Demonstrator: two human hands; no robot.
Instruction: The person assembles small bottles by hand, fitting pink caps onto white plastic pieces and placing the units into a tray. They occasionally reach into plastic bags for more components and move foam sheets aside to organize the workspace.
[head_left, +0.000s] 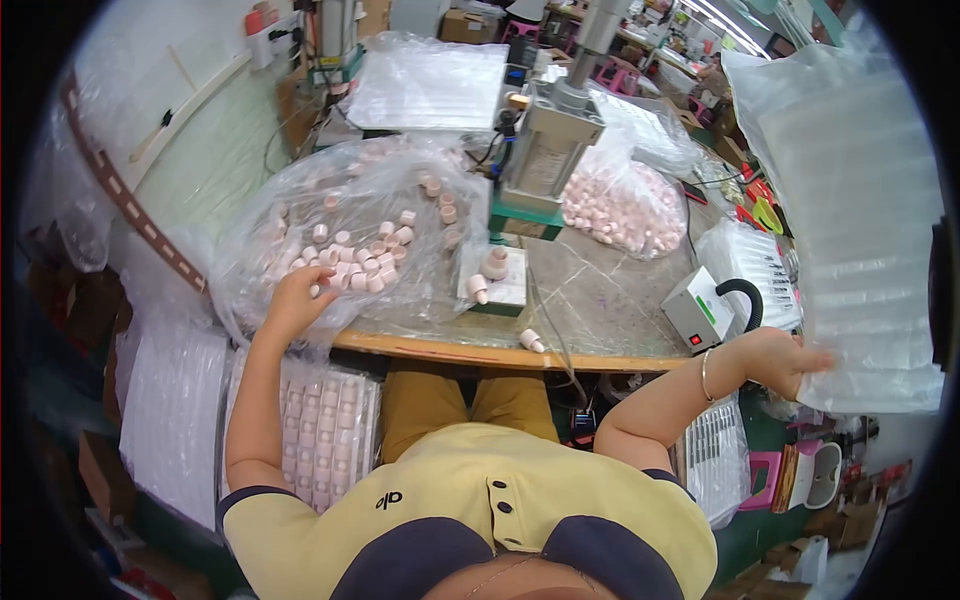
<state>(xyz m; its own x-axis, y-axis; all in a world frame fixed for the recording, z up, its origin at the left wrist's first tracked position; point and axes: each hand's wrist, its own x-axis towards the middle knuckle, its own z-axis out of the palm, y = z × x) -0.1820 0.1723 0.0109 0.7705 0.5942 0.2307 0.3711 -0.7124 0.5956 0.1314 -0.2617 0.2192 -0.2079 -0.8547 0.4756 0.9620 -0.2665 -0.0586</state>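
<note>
Yellow shirt with dark collar [470,500] fills the bottom of the view, mustard trousers [460,400] just past it under the tabletop [600,300] edge. Hands are well apart, one out to each side. Left hand [298,297] rests at the near rim of an open clear bag [300,215] spread on the tabletop, fingers curled onto the small pink caps [360,262] heaped inside; cannot tell whether it actually pinches one. Right hand [790,360], bracelet at the wrist, reaches off the right end of the tabletop and its fingers are closed on the lower edge of a big clear bag of stacked plastic trays [860,230], which stands upright at the right. Below the tabletop on the left, trays filled with caps [325,425] sit beside the left arm, more bagged trays [175,410] left of those. One loose cap [531,341] lies at the tabletop's near edge, between the hands. Grey box with a red switch and black hose [705,310] sits near the right forearm. Further in, a white plate [495,280] carries two pink pieces, right under the press machine [550,140] with its metal cylinder. Second bag of pink caps [625,205] lies to the right of the press. Flat bag of clear trays [430,85] rests behind the open bag. Beyond that, cluttered benches, too small to tell.
</note>
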